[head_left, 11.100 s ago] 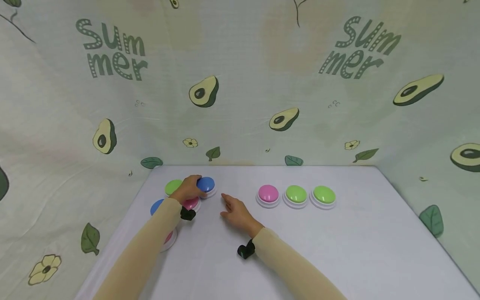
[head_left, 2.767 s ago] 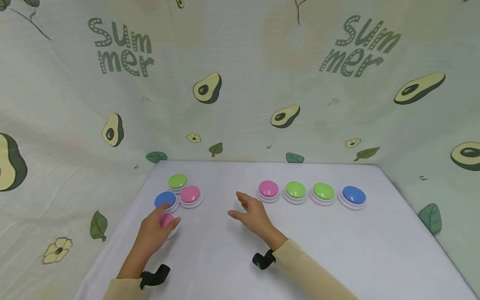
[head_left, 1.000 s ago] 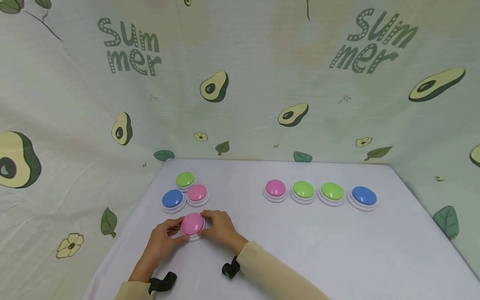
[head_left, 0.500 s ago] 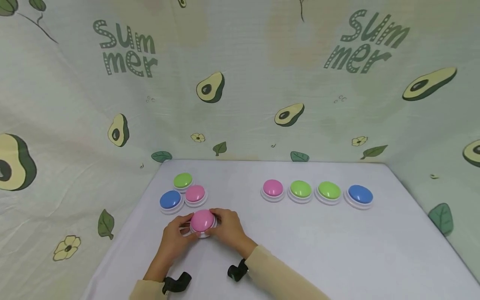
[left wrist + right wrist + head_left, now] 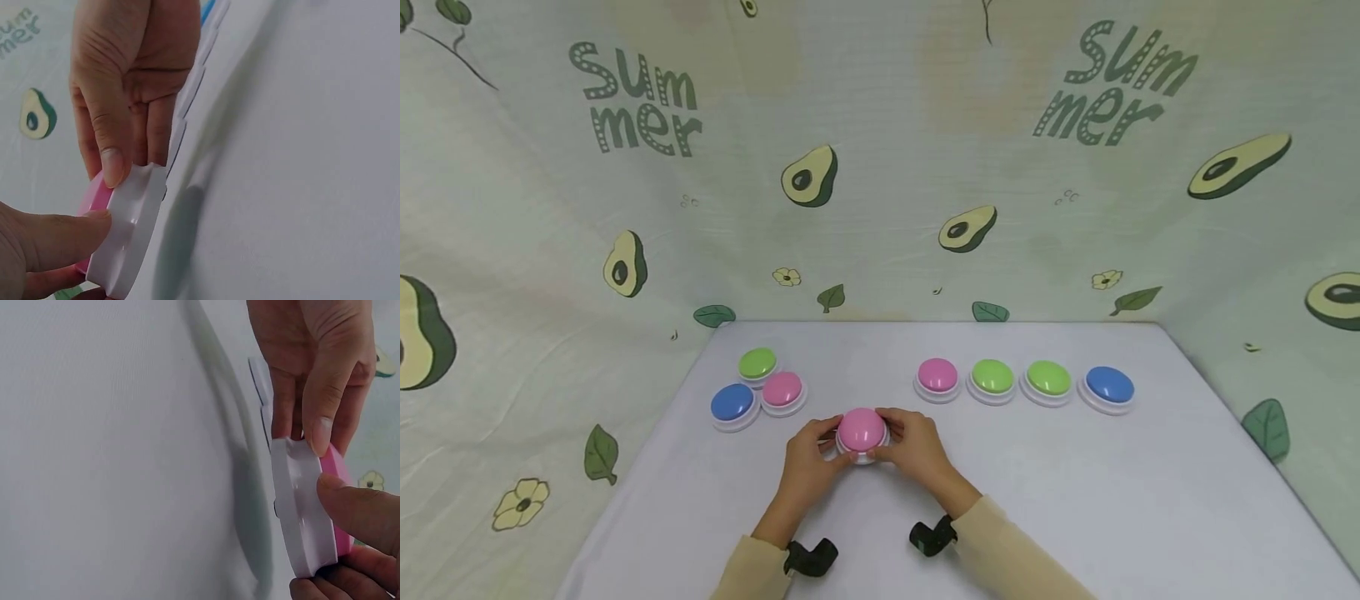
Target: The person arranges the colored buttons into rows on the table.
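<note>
The pink button (image 5: 861, 429) has shifted right — left hand (image 5: 807, 467) and right hand (image 5: 919, 450) pinch it — seven buttons (image 5: 992, 377) beyond.

3 pink btns (image 5: 861, 428), 3 grn (image 5: 992, 377), 2 blue (image 5: 1110, 384) (8 tot.)

Soft, even light; head view clear.
Wrist views dimmer, greyish; soft-edged shadows on table (image 5: 306, 162), small glint on white button base (image 5: 129, 232).

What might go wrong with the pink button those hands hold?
That round pink button with a white base might slip: the left hand and right hand hold it by its edge, seemingly above the white table. Moved forward and right, it could bump the round pink and white button there.
</note>
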`<state>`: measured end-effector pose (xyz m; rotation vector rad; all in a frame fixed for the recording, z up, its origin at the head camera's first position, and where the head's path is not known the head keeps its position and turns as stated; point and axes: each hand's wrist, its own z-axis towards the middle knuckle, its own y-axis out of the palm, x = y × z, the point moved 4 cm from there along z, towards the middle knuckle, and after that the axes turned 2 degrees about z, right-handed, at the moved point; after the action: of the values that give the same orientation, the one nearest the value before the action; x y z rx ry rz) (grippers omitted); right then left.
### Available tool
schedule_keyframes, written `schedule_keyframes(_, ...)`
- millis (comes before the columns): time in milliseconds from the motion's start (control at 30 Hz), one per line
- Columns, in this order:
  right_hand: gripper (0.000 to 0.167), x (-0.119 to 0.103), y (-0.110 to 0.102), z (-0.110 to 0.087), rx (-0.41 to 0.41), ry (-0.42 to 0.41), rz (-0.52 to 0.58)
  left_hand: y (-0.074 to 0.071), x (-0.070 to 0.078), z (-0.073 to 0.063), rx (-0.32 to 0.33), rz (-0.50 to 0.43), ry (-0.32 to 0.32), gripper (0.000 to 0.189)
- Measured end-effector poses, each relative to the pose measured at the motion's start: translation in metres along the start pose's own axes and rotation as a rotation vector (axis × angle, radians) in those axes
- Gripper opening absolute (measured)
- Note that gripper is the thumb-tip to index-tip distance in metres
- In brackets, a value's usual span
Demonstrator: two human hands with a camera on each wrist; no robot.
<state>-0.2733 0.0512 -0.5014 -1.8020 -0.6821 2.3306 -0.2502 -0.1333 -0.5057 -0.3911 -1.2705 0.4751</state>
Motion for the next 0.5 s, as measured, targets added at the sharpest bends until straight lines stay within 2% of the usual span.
schedule_keyframes(133,0.061,0.008,-0.020,-0.008,0.021,0.032,-0.003,0.020,0.011,0.003,-0.011,0.012,0.043,0.057)
schedule_keyframes(300,0.062,0.017,-0.040,-0.016,0.056,0.081,-0.001,0.041,0.021,0.006,-0.066,0.019,0.020,0.057)
schedule_keyframes(500,0.063,0.024,-0.059,-0.026,0.098,0.123,-0.007,0.061,0.032,0.010,-0.103,0.009,0.038,0.055)
